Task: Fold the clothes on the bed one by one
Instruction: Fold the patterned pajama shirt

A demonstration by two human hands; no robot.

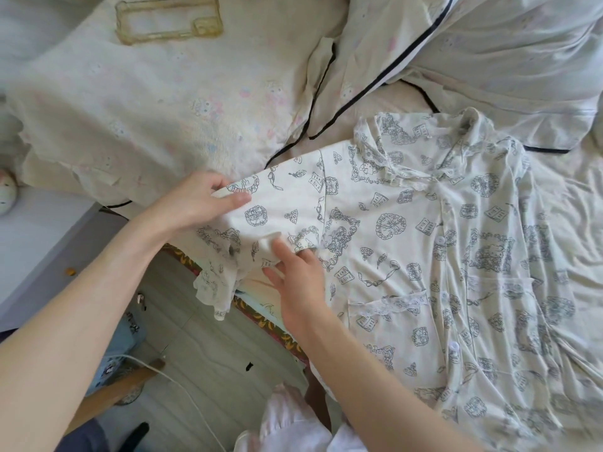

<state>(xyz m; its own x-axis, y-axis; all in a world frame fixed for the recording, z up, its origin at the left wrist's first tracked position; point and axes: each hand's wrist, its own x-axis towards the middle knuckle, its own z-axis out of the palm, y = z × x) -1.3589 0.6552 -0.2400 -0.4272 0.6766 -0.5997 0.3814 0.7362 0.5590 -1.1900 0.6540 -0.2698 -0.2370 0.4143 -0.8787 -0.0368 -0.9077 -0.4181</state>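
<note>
A cream pyjama shirt (456, 243) with a dark line print, lace collar and white buttons lies front-up on the bed. Its left sleeve (277, 203) stretches out toward the bed's edge, and the frilled cuff hangs over the side. My left hand (199, 200) pinches the sleeve's upper edge between thumb and fingers. My right hand (300, 282) grips the sleeve's lower edge near the underarm, with a fingertip tucked under the cloth.
A pale quilt with dark piping (489, 53) is bunched at the back right. A floral pillow (146, 102) at the back left carries a clear yellowed phone case (169, 19). The bed's edge (261, 318) runs diagonally, with wood-look floor, a white cable and a chair below.
</note>
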